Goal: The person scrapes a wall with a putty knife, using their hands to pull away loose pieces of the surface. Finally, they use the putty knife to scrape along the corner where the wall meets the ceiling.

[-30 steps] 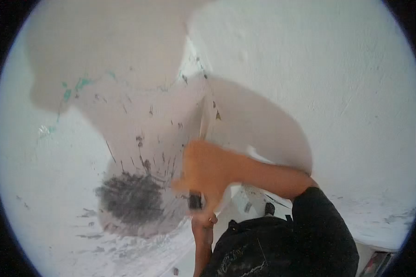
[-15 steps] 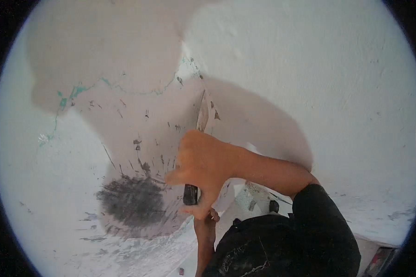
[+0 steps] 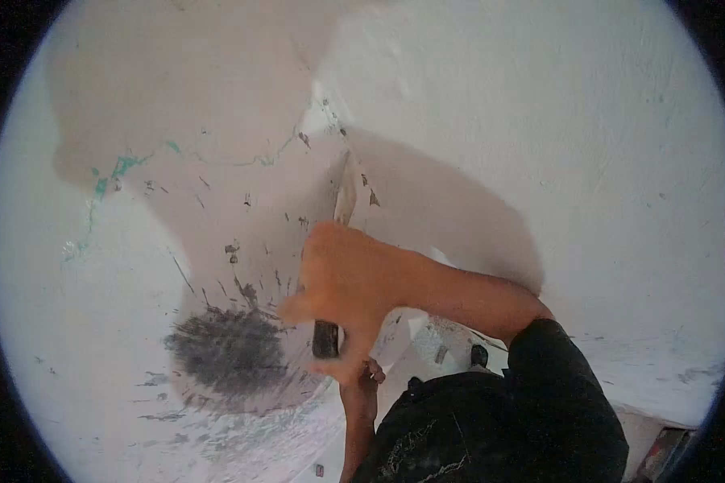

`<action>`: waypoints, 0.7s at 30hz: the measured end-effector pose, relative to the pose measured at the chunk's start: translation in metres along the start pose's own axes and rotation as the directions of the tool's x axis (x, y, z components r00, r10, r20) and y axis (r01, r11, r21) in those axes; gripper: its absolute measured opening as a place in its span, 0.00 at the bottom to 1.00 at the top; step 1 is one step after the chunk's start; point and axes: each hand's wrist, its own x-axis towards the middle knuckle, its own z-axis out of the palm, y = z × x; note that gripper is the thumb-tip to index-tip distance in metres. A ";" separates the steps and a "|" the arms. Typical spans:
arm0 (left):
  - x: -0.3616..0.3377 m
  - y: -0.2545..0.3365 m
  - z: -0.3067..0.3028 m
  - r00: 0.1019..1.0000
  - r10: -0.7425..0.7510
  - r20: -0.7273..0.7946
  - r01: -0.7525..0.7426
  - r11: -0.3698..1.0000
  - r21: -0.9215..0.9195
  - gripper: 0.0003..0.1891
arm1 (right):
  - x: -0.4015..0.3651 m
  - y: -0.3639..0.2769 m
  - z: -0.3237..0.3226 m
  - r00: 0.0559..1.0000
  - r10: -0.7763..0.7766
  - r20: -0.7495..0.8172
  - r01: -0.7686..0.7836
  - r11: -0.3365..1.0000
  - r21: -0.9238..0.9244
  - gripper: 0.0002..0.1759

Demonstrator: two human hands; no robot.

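Observation:
My right hand (image 3: 342, 282) is closed round a tool with a dark handle (image 3: 325, 340), whose end sticks out below the fist. Above the knuckles, a narrow pale blade (image 3: 346, 193) points up along the corner where two wall surfaces meet. Just below the right hand is my left hand (image 3: 369, 375), mostly hidden behind it. Its visible fingers look curled, and what they hold, if anything, cannot be made out.
The whitish wall (image 3: 604, 137) has chipped spots and a green crack line (image 3: 125, 165). A dark round smudge (image 3: 227, 350) marks the lower left. At bottom right are a dark garment (image 3: 491, 427) and a multicoloured object (image 3: 667, 455); a black shoe (image 3: 478, 355) shows below.
My right hand and the tool have shifted slightly left. The wall marks have also moved a little left in view. Both hands keep nearly the same pose.

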 end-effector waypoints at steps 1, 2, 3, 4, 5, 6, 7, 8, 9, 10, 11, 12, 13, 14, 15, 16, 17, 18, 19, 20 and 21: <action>0.002 0.000 -0.002 1.000 0.004 0.008 -0.004 1.000 0.004 0.07 | 0.001 -0.005 -0.004 1.000 -0.004 -0.004 0.004 1.000 -0.009 0.26; 0.004 -0.002 -0.007 0.998 0.028 0.061 -0.029 0.999 0.017 0.06 | 0.003 -0.015 -0.012 0.997 -0.069 0.034 0.067 0.997 0.043 0.26; 0.007 -0.005 -0.011 0.993 0.050 0.111 -0.053 0.998 0.023 0.06 | 0.005 -0.026 -0.016 0.988 -0.136 0.073 0.128 0.987 0.101 0.26; 0.005 -0.006 -0.007 0.987 0.066 0.149 -0.071 0.997 0.027 0.06 | 0.007 -0.041 -0.014 0.984 -0.176 0.022 0.173 0.980 0.100 0.28; 0.004 -0.006 -0.004 0.988 0.062 0.141 -0.066 0.997 0.026 0.06 | 0.008 -0.034 -0.013 0.985 -0.172 0.022 0.169 0.980 0.108 0.28; 0.002 -0.005 -0.002 0.995 0.039 0.091 -0.044 0.998 0.050 0.06 | 0.009 -0.022 -0.013 0.991 -0.136 -0.019 0.137 0.988 0.066 0.27; -0.001 -0.001 0.002 0.999 0.022 0.045 -0.026 0.997 0.076 0.06 | 0.010 -0.011 -0.010 0.993 -0.105 -0.063 0.106 0.994 0.020 0.27; -0.004 0.001 0.006 0.999 0.005 0.035 -0.007 0.999 0.043 0.06 | 0.009 -0.005 -0.007 0.999 -0.022 -0.030 0.021 1.000 -0.009 0.26; -0.007 0.003 0.011 0.999 0.010 0.042 -0.012 0.999 0.043 0.06 | 0.008 -0.008 -0.008 0.999 -0.026 -0.030 0.026 1.000 -0.016 0.26; -0.009 0.006 0.016 0.998 0.045 0.047 -0.047 0.998 0.041 0.06 | 0.010 -0.017 -0.011 0.991 -0.128 -0.041 0.128 0.992 0.005 0.26; -0.008 0.005 0.021 0.995 0.083 0.051 -0.085 0.996 0.031 0.06 | 0.011 -0.027 -0.015 0.972 -0.232 -0.047 0.233 0.972 0.028 0.25; 0.000 -0.003 0.014 0.998 0.064 -0.021 -0.064 0.998 0.014 0.06 | 0.011 -0.039 -0.017 0.980 -0.190 -0.063 0.199 0.962 0.187 0.26; 0.009 -0.011 0.006 0.995 0.044 -0.094 -0.045 0.999 -0.006 0.06 | 0.012 -0.036 -0.017 0.980 -0.188 -0.062 0.197 0.961 0.196 0.26; 0.032 -0.012 -0.001 0.932 0.151 0.330 -0.104 0.982 -0.156 0.09 | 0.014 -0.033 -0.017 0.984 -0.164 -0.068 0.175 0.962 0.211 0.26; 0.021 -0.017 -0.013 0.969 0.100 0.227 -0.089 0.994 -0.060 0.11 | 0.016 -0.030 -0.019 0.986 -0.149 -0.070 0.161 0.962 0.220 0.27; 0.010 -0.013 -0.006 0.981 0.074 0.179 -0.072 0.997 -0.020 0.13 | 0.015 -0.033 -0.019 0.985 -0.156 -0.068 0.168 0.961 0.222 0.27; 0.004 -0.011 -0.004 0.986 0.059 0.154 -0.059 0.998 -0.006 0.15 | 0.011 -0.035 -0.019 0.989 -0.144 -0.027 0.146 0.972 0.182 0.27; -0.001 -0.010 -0.001 0.989 0.052 0.141 -0.053 0.999 0.004 0.17 | 0.006 -0.037 -0.019 0.991 -0.131 0.014 0.128 0.982 0.140 0.27; -0.006 -0.008 0.002 0.990 0.044 0.134 -0.046 0.999 0.011 0.19 | -0.001 -0.042 -0.017 0.990 -0.140 0.014 0.137 0.981 0.138 0.27; -0.009 -0.007 0.004 0.991 0.038 0.128 -0.040 0.999 0.019 0.21 | -0.012 -0.050 -0.012 0.993 -0.119 0.012 0.114 0.969 0.218 0.26; -0.012 -0.008 0.007 0.992 0.025 0.121 -0.029 0.999 0.030 0.24 | -0.025 -0.059 -0.006 0.996 -0.094 0.014 0.085 0.950 0.300 0.25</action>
